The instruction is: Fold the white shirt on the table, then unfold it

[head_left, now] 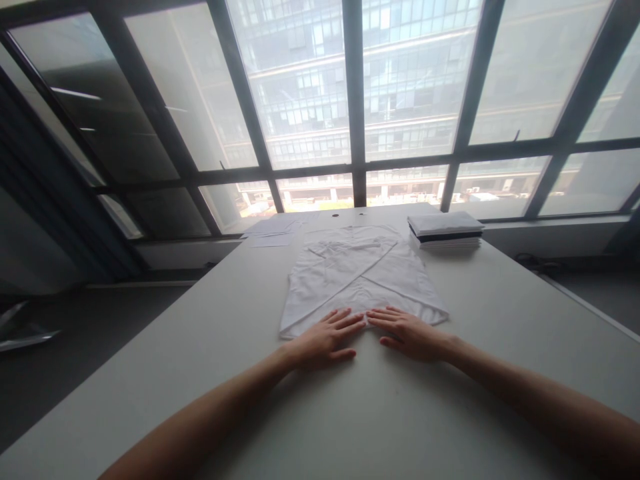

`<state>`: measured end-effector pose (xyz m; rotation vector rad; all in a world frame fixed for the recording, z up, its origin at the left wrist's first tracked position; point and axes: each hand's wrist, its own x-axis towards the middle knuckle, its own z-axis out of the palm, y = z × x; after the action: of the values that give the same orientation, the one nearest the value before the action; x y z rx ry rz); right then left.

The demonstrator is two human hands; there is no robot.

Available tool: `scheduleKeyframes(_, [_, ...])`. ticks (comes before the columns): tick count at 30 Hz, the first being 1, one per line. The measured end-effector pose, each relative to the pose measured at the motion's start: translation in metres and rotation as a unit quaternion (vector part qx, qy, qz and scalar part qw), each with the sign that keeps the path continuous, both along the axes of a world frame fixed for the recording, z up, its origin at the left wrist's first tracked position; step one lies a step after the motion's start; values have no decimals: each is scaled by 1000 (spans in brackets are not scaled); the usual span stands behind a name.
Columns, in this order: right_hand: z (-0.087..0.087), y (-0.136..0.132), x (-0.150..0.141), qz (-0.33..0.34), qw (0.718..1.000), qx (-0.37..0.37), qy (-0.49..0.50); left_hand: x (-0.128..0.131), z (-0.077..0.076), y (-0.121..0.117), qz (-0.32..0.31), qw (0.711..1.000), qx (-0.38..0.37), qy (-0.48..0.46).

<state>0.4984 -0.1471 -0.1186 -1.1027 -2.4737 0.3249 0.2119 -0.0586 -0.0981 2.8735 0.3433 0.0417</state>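
Observation:
A white shirt (pixel 357 277) lies flat on the table, its sleeves folded inward so that they cross over the body. My left hand (pixel 327 339) rests palm down on the shirt's near edge, fingers stretched out. Beside it, my right hand (pixel 407 333) lies flat on the same edge with its fingers extended toward the left. The fingertips of both hands almost meet at the middle of the hem. Neither hand grips the cloth.
The white table (pixel 200 373) reaches up to a large window (pixel 410 80). A stack of folded garments (pixel 445 230), mostly white with one dark layer, stands at the far right. Sheets of paper (pixel 273 230) lie at the far left. A dark curtain (pixel 60 180) hangs on the left.

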Motion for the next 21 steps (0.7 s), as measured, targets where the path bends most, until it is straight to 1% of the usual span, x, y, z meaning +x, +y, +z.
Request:
scheduleKeyframes(7, [0, 0, 0, 3, 1000, 0, 8, 0, 0, 0, -2, 1000, -8, -6])
scheduleKeyframes(13, [3, -2, 0, 2, 1000, -8, -1, -1, -2, 1, 10, 1000, -5, -2])
scheduleKeyframes(18, [3, -3, 0, -16, 1000, -16, -9, -1, -4, 0, 10, 1000, -2, -7])
scheduleKeyframes(21, [3, -3, 0, -15, 1000, -16, -7, -1, -3, 0, 11, 1000, -1, -4])
